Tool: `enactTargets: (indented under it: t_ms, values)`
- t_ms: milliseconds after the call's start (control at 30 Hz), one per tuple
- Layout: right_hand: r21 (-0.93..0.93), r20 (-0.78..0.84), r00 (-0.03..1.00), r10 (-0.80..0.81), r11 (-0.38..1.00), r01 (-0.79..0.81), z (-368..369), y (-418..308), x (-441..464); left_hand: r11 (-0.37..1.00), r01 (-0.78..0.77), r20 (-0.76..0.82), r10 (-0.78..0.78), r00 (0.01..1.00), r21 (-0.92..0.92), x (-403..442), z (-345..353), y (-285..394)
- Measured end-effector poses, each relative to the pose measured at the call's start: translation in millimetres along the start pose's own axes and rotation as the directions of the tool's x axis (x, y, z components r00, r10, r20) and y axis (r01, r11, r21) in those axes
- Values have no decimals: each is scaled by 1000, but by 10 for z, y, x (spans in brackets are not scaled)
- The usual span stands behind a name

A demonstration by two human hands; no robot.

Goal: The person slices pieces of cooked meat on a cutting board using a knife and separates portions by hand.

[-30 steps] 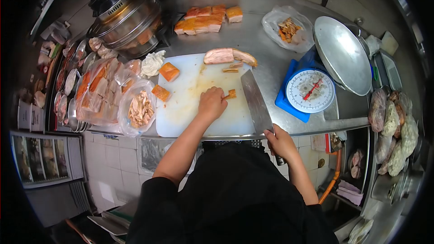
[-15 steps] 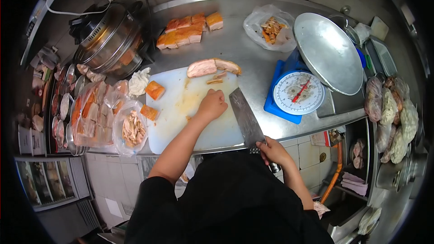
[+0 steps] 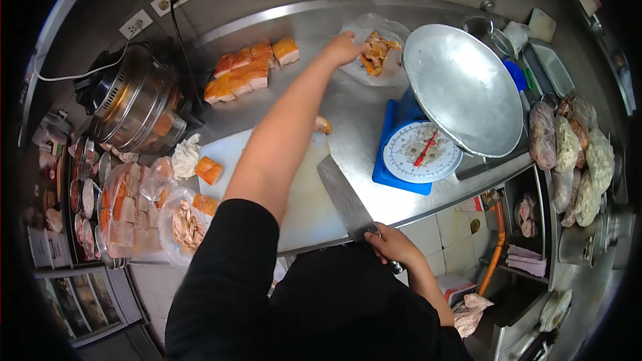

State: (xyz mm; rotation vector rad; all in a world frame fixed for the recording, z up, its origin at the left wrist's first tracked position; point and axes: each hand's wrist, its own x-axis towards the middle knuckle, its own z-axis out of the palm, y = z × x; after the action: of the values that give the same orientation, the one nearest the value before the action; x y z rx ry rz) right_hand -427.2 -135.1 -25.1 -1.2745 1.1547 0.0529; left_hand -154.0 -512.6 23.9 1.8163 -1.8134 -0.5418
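My left hand (image 3: 345,49) reaches across the steel counter to a clear plastic bag (image 3: 394,75) of browned meat scraps (image 3: 380,52). Its fingertips are at the scraps on the bag's left side, thumb and fingers apart. Low by the counter's front edge, my right hand (image 3: 393,245) grips a wide cleaver (image 3: 345,195) by its handle. The blade lies tilted over the right edge of the white cutting board (image 3: 311,210). My left forearm hides much of the board and most of the meat slab (image 3: 323,124) at its far edge. Two crisp-skinned pork chunks (image 3: 208,170) sit at the board's left.
A blue dial scale (image 3: 422,150) with a big metal pan (image 3: 465,90) stands right of the board. Pork blocks (image 3: 247,73) lie at the back. Bagged meat (image 3: 127,210), a white cloth (image 3: 186,156) and a glass-bowled cooker (image 3: 137,103) line the left.
My left hand has moved from above the board, where it was a fist, forward to the scrap bag. The camera view has shifted. My right hand still holds the cleaver.
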Motion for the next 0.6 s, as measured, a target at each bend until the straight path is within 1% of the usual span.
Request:
enactTargets:
  t_ms: [33, 67, 100, 133, 200, 267, 300, 333, 400, 467, 500, 567, 600]
  values:
    - [-14, 13, 1000, -6, 1000, 6, 1, -5, 1, 1000, 11, 13, -11, 1000, 1, -142, -86, 9]
    - [-34, 11, 1000, 4, 999, -3, -19, 27, 23, 993, -73, 30, 76, 997, -92, -293, -235, -20]
    - [13, 6, 1000, -2, 1000, 1, -31, 44, 35, 972, -147, 37, 156, 987, -184, -511, -416, -52]
    - [-9, -9, 1000, 9, 1000, -9, -58, 10, 16, 977, -119, 47, 129, 991, -175, -744, -565, -132]
    - [-74, -9, 1000, 24, 997, -25, -142, -46, 21, 965, 4, 285, 73, 956, -260, -1276, -866, -380]
    - [-137, -16, 1000, 16, 990, -18, -191, -63, 34, 980, -113, 293, 158, 943, -166, -1934, -1013, -844]
    - [-111, -4, 1000, 5, 994, -6, -207, -69, 37, 996, -54, 388, 76, 919, -68, -2314, -1132, -896]
    - [-133, 4, 1000, -2, 991, 3, -224, -68, 41, 1000, -3, 474, -12, 881, 31, -2730, -1232, -901]
    - [-158, 20, 1000, -19, 987, 22, -216, -127, 61, 984, -11, 403, -62, 913, 178, -3576, -1062, -1227]
    - [-172, -13, 1000, 7, 985, -9, -210, -200, 51, 985, 27, 379, -91, 921, 172, -4188, -892, -1268]
    - [-182, -7, 1000, 1, 983, -2, -212, -200, 70, 984, 35, 368, -98, 925, 173, -4337, -763, -1317]
    - [-188, 7, 999, -45, 981, 46, -213, -193, 108, 981, 149, 222, -174, 959, 126, -4506, -491, -1348]
    - [-196, 9, 999, -54, 979, 55, -210, -226, 116, 986, 142, 172, -156, 973, 90, -4523, -434, -1301]
